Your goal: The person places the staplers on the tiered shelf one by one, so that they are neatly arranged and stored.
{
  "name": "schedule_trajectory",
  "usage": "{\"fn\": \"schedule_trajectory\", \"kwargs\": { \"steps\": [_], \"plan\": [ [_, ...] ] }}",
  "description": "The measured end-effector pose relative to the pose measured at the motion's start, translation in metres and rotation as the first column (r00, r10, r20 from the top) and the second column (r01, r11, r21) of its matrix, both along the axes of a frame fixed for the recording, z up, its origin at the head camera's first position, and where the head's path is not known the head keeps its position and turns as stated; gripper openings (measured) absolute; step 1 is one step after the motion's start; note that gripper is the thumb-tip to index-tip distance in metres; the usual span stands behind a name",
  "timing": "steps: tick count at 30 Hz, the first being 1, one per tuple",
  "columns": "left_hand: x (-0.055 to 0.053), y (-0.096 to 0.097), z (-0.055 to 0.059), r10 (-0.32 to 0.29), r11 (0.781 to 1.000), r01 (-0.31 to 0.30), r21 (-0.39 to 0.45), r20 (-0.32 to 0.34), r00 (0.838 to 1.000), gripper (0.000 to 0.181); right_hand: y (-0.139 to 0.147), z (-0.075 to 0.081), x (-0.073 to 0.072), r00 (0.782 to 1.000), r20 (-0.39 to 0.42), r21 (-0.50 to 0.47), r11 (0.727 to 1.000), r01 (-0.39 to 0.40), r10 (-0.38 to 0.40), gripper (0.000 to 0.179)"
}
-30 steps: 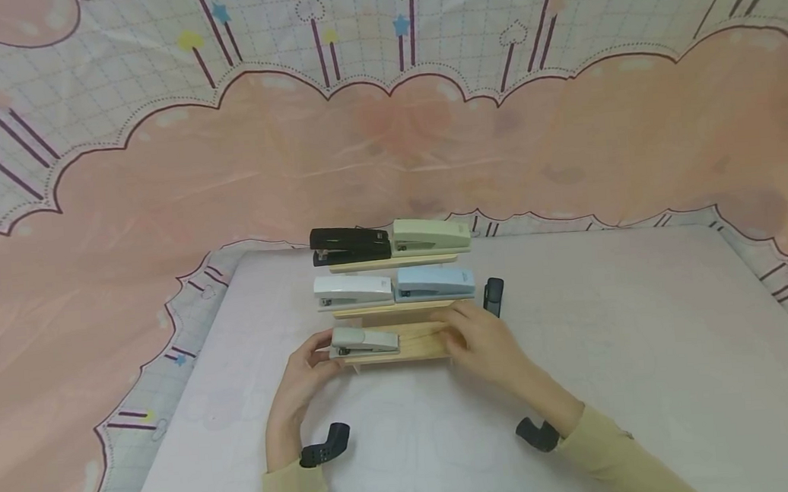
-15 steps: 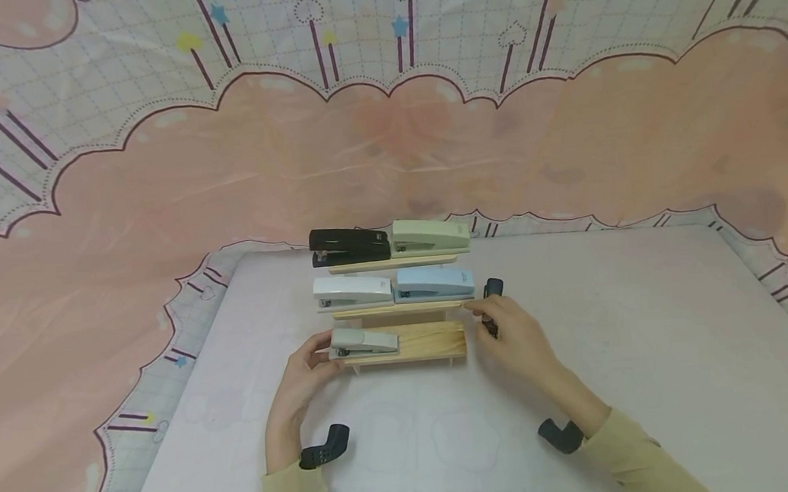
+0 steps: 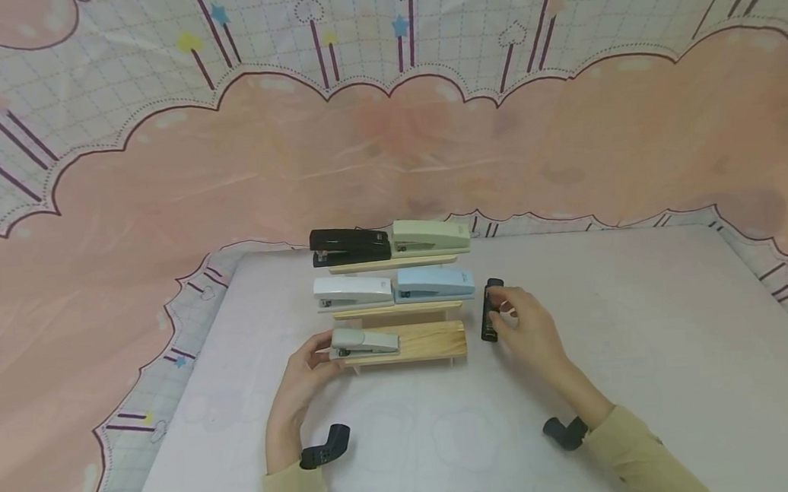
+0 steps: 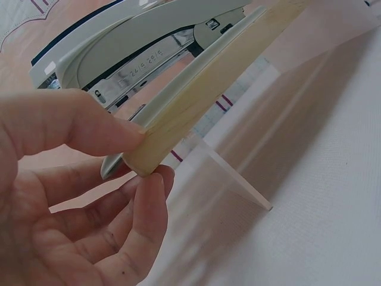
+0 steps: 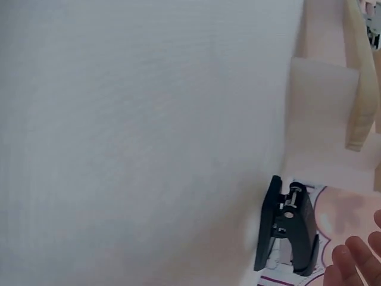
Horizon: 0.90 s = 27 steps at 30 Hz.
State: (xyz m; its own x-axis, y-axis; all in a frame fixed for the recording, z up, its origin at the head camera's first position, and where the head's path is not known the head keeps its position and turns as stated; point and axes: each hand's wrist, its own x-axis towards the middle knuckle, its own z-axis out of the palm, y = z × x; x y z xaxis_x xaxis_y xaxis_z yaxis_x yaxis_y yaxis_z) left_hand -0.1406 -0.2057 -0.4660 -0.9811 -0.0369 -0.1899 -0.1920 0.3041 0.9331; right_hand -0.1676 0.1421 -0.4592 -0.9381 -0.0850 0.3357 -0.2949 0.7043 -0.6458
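Observation:
My left hand [image 3: 302,378] pinches the left end of the lowest wooden shelf [image 3: 435,340], thumb on its edge and fingertips underneath in the left wrist view. On that shelf end lies a pale grey-green stapler [image 3: 365,342], its base close to my fingers. Right of the stand, a small black stapler [image 3: 487,320] lies on the table, pointing away. My right hand [image 3: 531,335] is beside it with loosely bent fingers. In the right wrist view, the fingertips [image 5: 351,259] appear apart from this black stapler [image 5: 288,229].
Higher on the stepped stand, a white stapler [image 3: 352,290] and a light blue stapler [image 3: 435,283] share the middle shelf. A larger black stapler [image 3: 349,245] and a pale green stapler [image 3: 431,236] occupy the top. Clear plastic supports [image 4: 235,179] hold the shelves above the white table [image 3: 648,350].
My right hand has left the lowest shelf's right end and moved right to the small black stapler, whose near end now shows. My left hand stays at the shelf's left end.

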Motion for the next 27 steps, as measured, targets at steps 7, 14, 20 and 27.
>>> {"fn": "schedule_trajectory", "kwargs": {
  "steps": [7, 14, 20, 27],
  "plan": [
    [-0.002, 0.001, 0.000, -0.002, 1.000, 0.002, 0.012, 0.001, 1.000, 0.057, 0.002, -0.005, -0.003, 0.997, 0.058, 0.000, 0.999, 0.053, -0.053, 0.044],
    [-0.001, -0.001, 0.000, -0.002, 1.000, 0.002, 0.013, 0.002, 1.000, 0.058, 0.000, -0.009, -0.009, 0.987, 0.117, 0.018, 0.994, 0.111, -0.113, 0.052],
    [-0.002, 0.000, 0.001, 0.002, 1.000, -0.002, 0.003, 0.015, 1.000, 0.058, -0.005, -0.012, -0.015, 0.975, 0.162, 0.005, 0.988, 0.156, -0.154, 0.057],
    [-0.002, 0.000, 0.001, 0.003, 1.000, -0.003, -0.019, 0.008, 1.000, 0.059, -0.013, -0.013, -0.018, 0.967, 0.180, -0.016, 0.982, 0.188, -0.182, 0.060]
  ]
}}
